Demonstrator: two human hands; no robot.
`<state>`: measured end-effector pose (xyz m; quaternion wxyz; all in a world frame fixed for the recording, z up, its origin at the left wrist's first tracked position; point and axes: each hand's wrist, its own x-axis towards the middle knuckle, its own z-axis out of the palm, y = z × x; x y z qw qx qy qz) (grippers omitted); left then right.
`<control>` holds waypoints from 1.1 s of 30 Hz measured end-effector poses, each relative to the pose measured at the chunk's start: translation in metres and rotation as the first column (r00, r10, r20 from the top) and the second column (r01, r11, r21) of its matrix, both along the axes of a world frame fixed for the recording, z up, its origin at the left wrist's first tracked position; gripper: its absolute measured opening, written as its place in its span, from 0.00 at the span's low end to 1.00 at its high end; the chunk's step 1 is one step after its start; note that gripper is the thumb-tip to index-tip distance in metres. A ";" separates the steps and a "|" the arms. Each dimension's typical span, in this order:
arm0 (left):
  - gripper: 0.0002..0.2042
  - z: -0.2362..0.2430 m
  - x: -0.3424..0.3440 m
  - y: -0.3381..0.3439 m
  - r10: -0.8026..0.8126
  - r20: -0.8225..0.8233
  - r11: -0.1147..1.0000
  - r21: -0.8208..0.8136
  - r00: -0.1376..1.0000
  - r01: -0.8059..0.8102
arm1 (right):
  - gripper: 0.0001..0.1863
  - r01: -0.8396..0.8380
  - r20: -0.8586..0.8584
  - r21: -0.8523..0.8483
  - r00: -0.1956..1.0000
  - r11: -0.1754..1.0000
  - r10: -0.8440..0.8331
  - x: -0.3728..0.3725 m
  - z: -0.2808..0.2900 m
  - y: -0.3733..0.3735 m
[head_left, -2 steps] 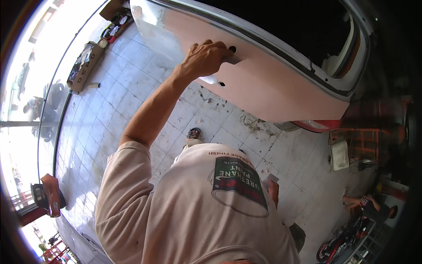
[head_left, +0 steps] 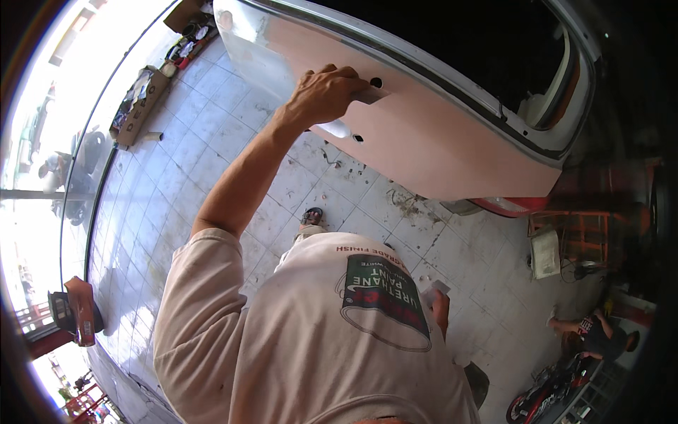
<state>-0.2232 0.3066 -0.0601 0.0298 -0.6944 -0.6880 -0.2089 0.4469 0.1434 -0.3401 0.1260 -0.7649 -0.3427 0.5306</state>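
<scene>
A car door panel [head_left: 452, 141], coated with pinkish filler over much of its face, spans the upper part of the view. My left hand [head_left: 326, 95] reaches up to it with fingers closed on a thin, flat grey spreader [head_left: 370, 95] lying against the coated face. Just beside the fingertips is a dark round hole in the panel; a smaller hole sits lower down. Low on my right side, partly hidden by my shirt, my right hand [head_left: 440, 311] is closed around a flat grey plate [head_left: 436, 287].
Pale floor tiles [head_left: 487, 283] carry dark stains and debris below the door. A cardboard box [head_left: 140, 106] of items stands at the left. Toward the right are an orange metal frame [head_left: 579, 237], a seated person [head_left: 600, 333] and a red motorcycle [head_left: 540, 399].
My left hand and its spreader have slid slightly left along the panel, away from the round hole. My right hand keeps about the same place.
</scene>
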 end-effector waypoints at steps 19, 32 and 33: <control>0.20 0.030 -0.214 0.055 -0.168 -0.295 0.979 0.060 0.941 0.194 | 0.29 0.155 0.135 -0.417 0.985 0.895 -0.108 -0.083 -0.038 -0.099; 0.28 0.050 -0.213 0.044 -0.193 -0.238 0.976 -0.150 0.952 0.161 | 0.31 -0.089 0.062 -0.266 0.992 0.960 0.109 -0.130 -0.043 0.095; 0.29 0.057 -0.214 0.038 -0.185 -0.252 0.963 -0.237 0.950 0.125 | 0.33 -0.123 0.028 -0.236 0.991 0.964 0.133 -0.124 -0.056 0.104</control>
